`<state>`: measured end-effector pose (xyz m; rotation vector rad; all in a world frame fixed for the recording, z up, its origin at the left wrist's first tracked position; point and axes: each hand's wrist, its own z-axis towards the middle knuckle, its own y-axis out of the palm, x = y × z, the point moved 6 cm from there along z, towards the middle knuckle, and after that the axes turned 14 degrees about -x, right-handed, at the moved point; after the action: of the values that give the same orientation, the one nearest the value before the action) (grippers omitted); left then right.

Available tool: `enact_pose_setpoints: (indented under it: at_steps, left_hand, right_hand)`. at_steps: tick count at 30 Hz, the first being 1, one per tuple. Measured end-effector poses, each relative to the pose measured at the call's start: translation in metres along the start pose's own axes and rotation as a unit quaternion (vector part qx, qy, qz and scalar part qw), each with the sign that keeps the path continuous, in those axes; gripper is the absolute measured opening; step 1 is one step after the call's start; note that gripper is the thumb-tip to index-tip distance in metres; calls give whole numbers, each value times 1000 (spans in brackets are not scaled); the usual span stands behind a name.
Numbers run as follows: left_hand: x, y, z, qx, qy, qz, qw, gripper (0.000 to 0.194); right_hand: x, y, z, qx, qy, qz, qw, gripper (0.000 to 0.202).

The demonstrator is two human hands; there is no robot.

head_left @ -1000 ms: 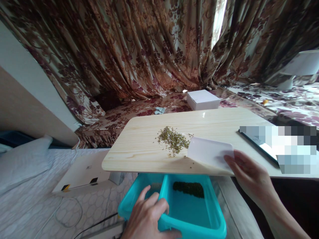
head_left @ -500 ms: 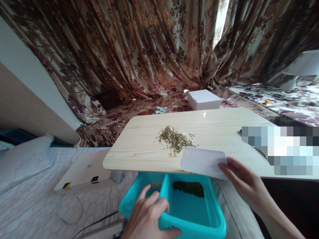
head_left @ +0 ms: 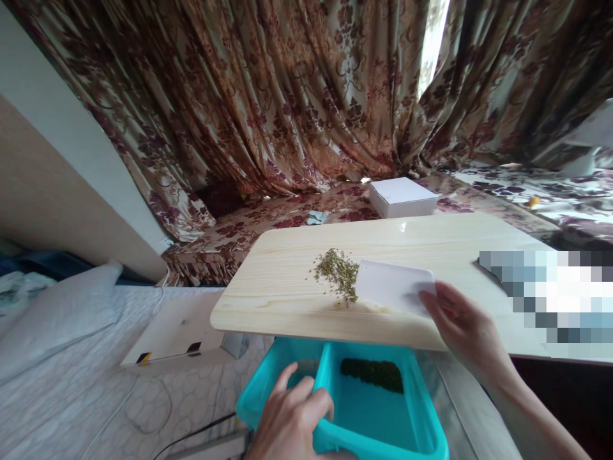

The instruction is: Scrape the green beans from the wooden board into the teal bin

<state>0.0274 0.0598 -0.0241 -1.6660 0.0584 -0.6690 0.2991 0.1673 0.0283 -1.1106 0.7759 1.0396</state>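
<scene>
My right hand (head_left: 462,313) grips the right end of a flat white plastic scraper (head_left: 395,283), which lies low over the wooden table. Its left edge touches a loose pile of small green beans (head_left: 335,271), mixed with a few pale bits. Below the table's near edge is a turquoise two-compartment bin (head_left: 378,425). My left hand (head_left: 294,418) is curled over the bin's near wall and divider, fingers inside and thumb towards the near rim. Dark green beans (head_left: 372,375) lie along the far side of the right compartment; some pale grains show in the left one, partly behind my fingers.
The pale wooden table (head_left: 268,281) spans the middle. Behind it, a white box (head_left: 402,197) and a light blue cloth (head_left: 317,217) rest on a patterned sofa. A blurred-out object (head_left: 555,291) lies at the table's right. On the left, a white panel (head_left: 177,329) rests on the bed.
My right hand has moved the scraper away from the table's near edge and up against the pile's right side. The pile is more compact there. My left hand stays on the bin.
</scene>
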Motion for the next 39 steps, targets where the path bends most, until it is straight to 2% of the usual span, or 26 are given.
enact_pose_setpoints:
  at_steps: [8, 13, 16, 18, 21, 24, 27, 31, 39]
  left_hand:
    - [-2, -2, -2, 12, -13, -6, 1000, 47]
    - [-2, -4, -5, 18, -24, -3, 1000, 48]
    - [0, -11, -9, 13, -44, -10, 999, 44]
    - [2, -17, -12, 3, -58, -21, 998, 42]
    - [7, -22, -15, -10, -83, -42, 996, 39]
    - [12, -16, -12, -6, -98, -53, 994, 37]
    - [16, 0, -7, -5, -103, -54, 993, 32]
    - [19, 16, 0, -14, -91, -42, 995, 27]
    - [21, 18, 3, -23, -88, -14, 996, 23]
  right_hand:
    - [-5, 1, -2, -35, -4, 9, 999, 39]
    - [-8, 3, 0, -24, -1, 22, 999, 39]
    - [-7, 4, 0, -31, -3, 30, 999, 38]
    - [-6, 1, -2, -22, 5, 37, 999, 35]
    - [-3, -12, -6, 23, 25, 51, 998, 29]
    - [3, -20, -6, 57, 45, 73, 995, 24]
    - [9, -20, -5, 71, 58, 107, 990, 24]
    - [13, -16, -2, 56, 32, 138, 988, 27]
    - [17, -25, -3, 70, 6, 142, 987, 40]
